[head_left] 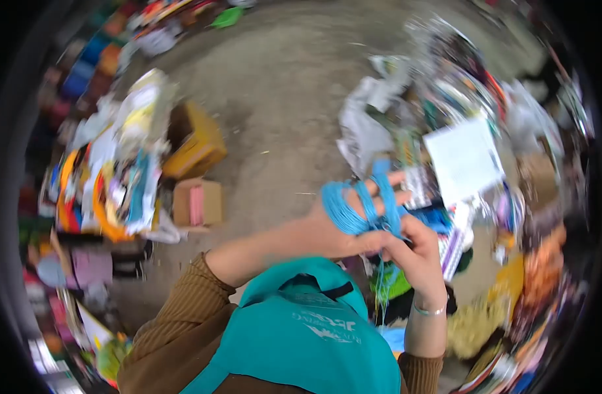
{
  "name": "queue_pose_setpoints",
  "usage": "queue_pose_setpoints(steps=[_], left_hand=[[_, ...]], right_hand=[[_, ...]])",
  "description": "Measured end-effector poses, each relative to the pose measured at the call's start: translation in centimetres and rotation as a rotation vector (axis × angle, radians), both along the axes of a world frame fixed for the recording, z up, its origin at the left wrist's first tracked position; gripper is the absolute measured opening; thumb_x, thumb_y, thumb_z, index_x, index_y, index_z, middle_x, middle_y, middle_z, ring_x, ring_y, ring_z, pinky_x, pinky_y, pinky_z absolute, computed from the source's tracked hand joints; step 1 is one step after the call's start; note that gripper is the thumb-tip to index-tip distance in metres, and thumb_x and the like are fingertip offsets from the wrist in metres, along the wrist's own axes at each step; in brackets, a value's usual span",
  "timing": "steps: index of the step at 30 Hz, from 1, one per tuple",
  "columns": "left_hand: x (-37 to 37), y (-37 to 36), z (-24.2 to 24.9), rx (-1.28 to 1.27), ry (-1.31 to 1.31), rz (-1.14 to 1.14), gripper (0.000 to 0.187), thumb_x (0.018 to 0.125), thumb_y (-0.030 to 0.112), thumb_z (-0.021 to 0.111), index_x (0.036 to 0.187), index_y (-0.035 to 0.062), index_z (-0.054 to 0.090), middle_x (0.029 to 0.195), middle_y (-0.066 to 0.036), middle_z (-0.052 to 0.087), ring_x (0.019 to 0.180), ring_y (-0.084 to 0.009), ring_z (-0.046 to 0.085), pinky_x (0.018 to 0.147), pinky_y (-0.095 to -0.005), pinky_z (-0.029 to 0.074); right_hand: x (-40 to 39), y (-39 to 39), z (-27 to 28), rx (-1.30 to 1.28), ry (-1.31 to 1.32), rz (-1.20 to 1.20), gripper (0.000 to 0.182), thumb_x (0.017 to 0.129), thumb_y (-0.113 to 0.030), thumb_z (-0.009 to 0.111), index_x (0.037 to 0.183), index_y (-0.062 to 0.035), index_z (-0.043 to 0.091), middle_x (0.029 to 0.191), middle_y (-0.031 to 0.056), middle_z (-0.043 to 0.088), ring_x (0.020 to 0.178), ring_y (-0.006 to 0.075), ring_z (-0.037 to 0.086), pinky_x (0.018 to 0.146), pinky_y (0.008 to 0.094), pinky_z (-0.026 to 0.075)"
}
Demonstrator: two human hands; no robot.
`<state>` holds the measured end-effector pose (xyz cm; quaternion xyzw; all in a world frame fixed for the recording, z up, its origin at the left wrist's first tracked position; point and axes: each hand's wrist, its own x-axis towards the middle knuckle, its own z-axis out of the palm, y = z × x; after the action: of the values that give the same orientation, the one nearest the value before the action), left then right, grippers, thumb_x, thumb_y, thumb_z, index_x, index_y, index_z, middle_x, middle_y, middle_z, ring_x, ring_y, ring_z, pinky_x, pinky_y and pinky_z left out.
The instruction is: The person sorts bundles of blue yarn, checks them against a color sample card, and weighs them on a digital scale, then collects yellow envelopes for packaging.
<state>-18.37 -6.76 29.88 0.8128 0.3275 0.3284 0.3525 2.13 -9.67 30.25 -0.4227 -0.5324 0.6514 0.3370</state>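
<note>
Nearest the lens: teal bib [281, 354] with pale lettering, worn over a brown ribbed top [173, 308]. Beyond it, both bare hands are raised together in front of the chest. Left hand [355, 205]: reaches across to the right, fingers extended and slightly apart, passed through loops of light-blue cord [340, 209]; one broad band of many turns lies around the hand, with narrower bands nearer the fingertips. Right hand [419, 259]: thumb and forefinger bent together, pinching at the lower edge of the outer cord loop; exact contact partly hidden, remaining fingers not clear. Thin loose strands hang beneath this grip. Bracelet [429, 310] on the right wrist. Surroundings, blurred in places: to the left, a cardboard box [209, 151] and a smaller carton [212, 203] with a pink item [196, 205] inside stand beside a pile of mixed goods, including a plastic-wrapped yellow bundle [142, 118]. Another person [90, 267] in a lilac top is farther left. Beyond the hands to the right, a white sheet [463, 161] rests on a heap of goods; a whitish plastic bag [363, 131] lies on that heap's near-left side, next to bare grey floor [281, 85].
</note>
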Motion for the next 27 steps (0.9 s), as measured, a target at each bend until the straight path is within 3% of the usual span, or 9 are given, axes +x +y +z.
queue_pose_setpoints(steps=[7,10,12,15,18,20,22,24,27], left_hand=[[-10.4,-4.1,2.0,0.036,-0.029,0.333,0.061,0.093,0.037,0.059,0.143,0.0056,0.044,0.147,-0.026,0.037,0.13,-0.0383,0.046,0.1,-0.0403,0.044],[-15.6,-6.1,1.9,0.174,-0.005,0.579,0.065,0.093,0.043,0.055,0.148,0.0131,0.037,0.15,-0.019,0.035,0.131,-0.0379,0.044,0.1,-0.0433,0.043],[-19.6,-7.8,2.2,0.18,0.028,0.672,0.065,0.094,0.041,0.054,0.148,0.0101,0.035,0.151,-0.019,0.033,0.133,-0.0373,0.041,0.104,-0.0435,0.039],[-25.9,-10.9,2.5,0.172,-0.001,0.814,0.061,0.098,0.035,0.05,0.149,0.0058,0.032,0.15,-0.02,0.035,0.135,-0.0359,0.04,0.109,-0.0435,0.034],[-31.4,-14.4,1.5,0.114,-0.052,0.947,0.056,0.101,0.034,0.046,0.147,0.005,0.035,0.144,-0.018,0.045,0.135,-0.0318,0.041,0.109,-0.0417,0.033],[-34.9,-16.6,0.9,-0.04,-0.396,0.93,0.053,0.101,0.034,0.045,0.145,0.0051,0.039,0.136,-0.014,0.054,0.117,-0.0208,0.054,0.097,-0.0354,0.043],[-38.7,-19.5,0.5,-0.258,-0.641,1.027,0.043,0.1,0.032,0.048,0.133,0.0052,0.054,0.116,-0.007,0.066,0.069,-0.0044,0.05,0.06,-0.0211,0.041],[-41.3,-21.9,0.2,-0.384,-0.978,1.149,0.036,0.098,0.032,0.05,0.116,0.0044,0.065,0.093,-0.001,0.069,0.05,-0.0005,0.026,0.045,-0.0188,0.019],[-45.8,-26.1,-1.5,-0.354,-1.377,1.107,0.034,0.097,0.032,0.052,0.107,0.0032,0.066,0.071,0.002,0.057,0.043,-0.0028,0.027,0.041,-0.0199,0.019]], right_hand=[[-10.9,4.4,2.3,0.24,-0.057,0.42,0.008,0.083,-0.002,0.064,0.088,0.0021,0.059,0.075,0.0041,0.06,0.069,0.0097,0.053,0.061,0.0254,0.042],[-17.0,6.1,4.7,0.57,-0.301,0.556,0.01,0.078,-0.004,0.066,0.086,-0.0008,0.06,0.092,0.0106,0.062,0.09,0.0252,0.058,0.077,0.0319,0.045],[-22.7,6.6,6.6,1.195,-0.266,0.454,0.011,0.078,-0.006,0.067,0.086,-0.0019,0.061,0.095,0.0115,0.062,0.101,0.0304,0.057,0.087,0.0352,0.045],[-29.7,7.2,7.4,0.799,0.016,0.623,0.007,0.081,-0.007,0.064,0.084,-0.0011,0.062,0.092,0.0086,0.064,0.098,0.0263,0.06,0.086,0.0362,0.046],[-36.8,7.1,9.4,0.233,0.225,0.762,0.012,0.091,-0.012,0.057,0.083,-0.0024,0.059,0.066,0.0009,0.057,0.063,0.0118,0.056,0.062,0.0272,0.046],[-41.4,7.5,10.1,0.083,0.271,0.826,0.013,0.093,-0.013,0.055,0.085,-0.0042,0.058,0.059,-0.0028,0.048,0.049,0.005,0.041,0.047,0.0206,0.033],[-46.0,8.0,10.8,0.054,0.264,0.873,0.014,0.095,-0.015,0.055,0.085,-0.0053,0.058,0.058,-0.0063,0.043,0.045,-0.0003,0.028,0.04,0.0184,0.018],[-50.4,8.4,11.3,0.079,0.222,0.936,0.014,0.095,-0.015,0.055,0.086,-0.0054,0.058,0.058,-0.0068,0.042,0.045,-0.0006,0.027,0.04,0.0183,0.017],[-57.0,8.4,11.8,0.085,0.162,1.029,0.015,0.095,-0.017,0.055,0.086,-0.0056,0.059,0.057,-0.0082,0.04,0.044,-0.0012,0.025,0.04,0.0184,0.016]])
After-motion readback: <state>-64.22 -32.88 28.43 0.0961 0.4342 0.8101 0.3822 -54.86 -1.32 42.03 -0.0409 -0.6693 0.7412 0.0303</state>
